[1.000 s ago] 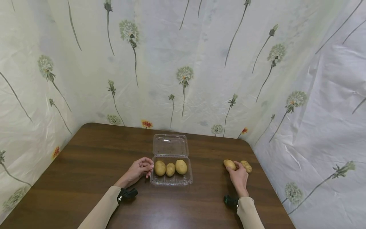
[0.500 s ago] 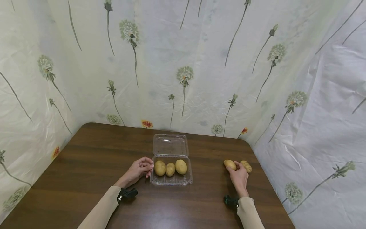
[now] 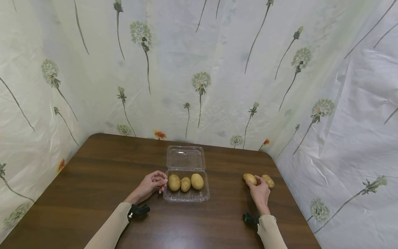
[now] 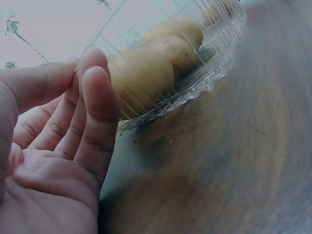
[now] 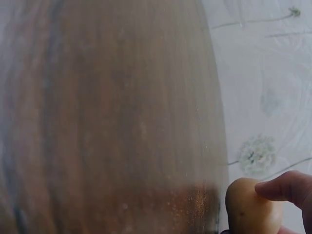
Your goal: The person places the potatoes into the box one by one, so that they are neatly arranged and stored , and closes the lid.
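A clear plastic clamshell container (image 3: pixel 186 199) lies with its lid (image 3: pixel 185 159) folded back, holding three potatoes in a row: a larger left potato (image 3: pixel 174 182), a small middle potato (image 3: pixel 185 184) and a right potato (image 3: pixel 197 182). My left hand (image 3: pixel 151 186) pinches the container's left rim between thumb and fingertips, seen close up in the left wrist view, where potatoes (image 4: pixel 141 80) show through the ribbed wall. Off to the right, my right hand (image 3: pixel 260 193) grips another potato (image 3: pixel 249 178), its thumb pressed on the skin (image 5: pixel 248 209) in the right wrist view.
Just beyond the right hand's fingers lies one more potato (image 3: pixel 268 181), partly covered by them. Everything rests on a dark brown wooden table (image 3: pixel 217 221). A flower-printed sheet (image 3: pixel 224 86) hangs behind the table and along both sides.
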### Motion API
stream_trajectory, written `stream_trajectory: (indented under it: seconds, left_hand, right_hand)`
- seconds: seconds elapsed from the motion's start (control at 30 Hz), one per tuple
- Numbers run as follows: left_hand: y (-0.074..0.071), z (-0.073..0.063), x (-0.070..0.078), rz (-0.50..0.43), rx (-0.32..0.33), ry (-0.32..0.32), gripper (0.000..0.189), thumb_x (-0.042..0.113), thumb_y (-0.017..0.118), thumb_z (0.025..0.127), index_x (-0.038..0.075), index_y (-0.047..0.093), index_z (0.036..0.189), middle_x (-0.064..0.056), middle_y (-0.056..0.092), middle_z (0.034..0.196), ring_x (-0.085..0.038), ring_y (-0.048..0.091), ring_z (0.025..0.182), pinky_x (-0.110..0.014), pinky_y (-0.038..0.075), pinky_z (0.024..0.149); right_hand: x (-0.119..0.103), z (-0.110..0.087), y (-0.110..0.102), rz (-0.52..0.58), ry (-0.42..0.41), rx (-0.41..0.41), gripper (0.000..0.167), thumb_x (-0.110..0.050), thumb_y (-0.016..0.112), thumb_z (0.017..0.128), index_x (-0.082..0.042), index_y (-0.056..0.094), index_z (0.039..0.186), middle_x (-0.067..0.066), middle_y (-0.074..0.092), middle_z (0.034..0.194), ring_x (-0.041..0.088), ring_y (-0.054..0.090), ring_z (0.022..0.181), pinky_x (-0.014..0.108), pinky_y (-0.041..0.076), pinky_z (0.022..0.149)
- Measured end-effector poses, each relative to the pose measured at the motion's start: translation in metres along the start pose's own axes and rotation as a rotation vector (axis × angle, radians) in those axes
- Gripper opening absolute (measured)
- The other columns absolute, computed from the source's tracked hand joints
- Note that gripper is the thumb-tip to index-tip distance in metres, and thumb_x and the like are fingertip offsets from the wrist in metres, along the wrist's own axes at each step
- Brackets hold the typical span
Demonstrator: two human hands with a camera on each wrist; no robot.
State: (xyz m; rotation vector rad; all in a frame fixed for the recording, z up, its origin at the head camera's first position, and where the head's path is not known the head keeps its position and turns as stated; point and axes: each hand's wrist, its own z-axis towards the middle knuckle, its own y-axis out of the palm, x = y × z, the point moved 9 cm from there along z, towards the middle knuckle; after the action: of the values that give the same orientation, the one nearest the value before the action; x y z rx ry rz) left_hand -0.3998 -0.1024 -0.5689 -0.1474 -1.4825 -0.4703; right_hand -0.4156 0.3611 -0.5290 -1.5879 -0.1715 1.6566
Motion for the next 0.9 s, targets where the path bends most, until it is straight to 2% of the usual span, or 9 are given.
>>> stream_trajectory:
  seconds: [0.47,0.7,0.9]
  left_hand:
    - [0.000,0.000,0.000,0.009,-0.006,0.023,0.017,0.009,0.058,0.096,0.002,0.049,0.108,0.000,0.063,0.076,-0.009,0.057,0.062,-0.022,0.049,0.055]
    - [-0.002,0.000,-0.001,0.007,0.016,0.001,0.021,0.010,0.060,0.095,0.000,0.048,0.109,-0.001,0.062,0.075,-0.010,0.057,0.061,-0.022,0.049,0.055]
    - [0.000,0.000,-0.001,0.007,0.005,-0.004,0.022,0.011,0.060,0.095,-0.001,0.048,0.109,-0.001,0.062,0.076,-0.010,0.056,0.062,-0.022,0.049,0.055]
  right_hand:
    - [-0.007,-0.005,0.004,0.011,0.002,0.003,0.047,-0.026,0.071,0.084,-0.005,0.059,0.125,0.022,0.065,0.116,0.035,0.058,0.106,0.047,0.042,0.088]
    - [-0.013,-0.008,0.007,0.020,-0.010,-0.004,0.047,-0.027,0.073,0.083,-0.007,0.060,0.123,0.020,0.066,0.115,0.033,0.060,0.105,0.045,0.043,0.088]
    - [-0.018,-0.012,0.010,0.033,-0.005,-0.035,0.047,-0.028,0.072,0.084,-0.007,0.059,0.124,0.020,0.066,0.116,0.032,0.061,0.105,0.045,0.043,0.089]
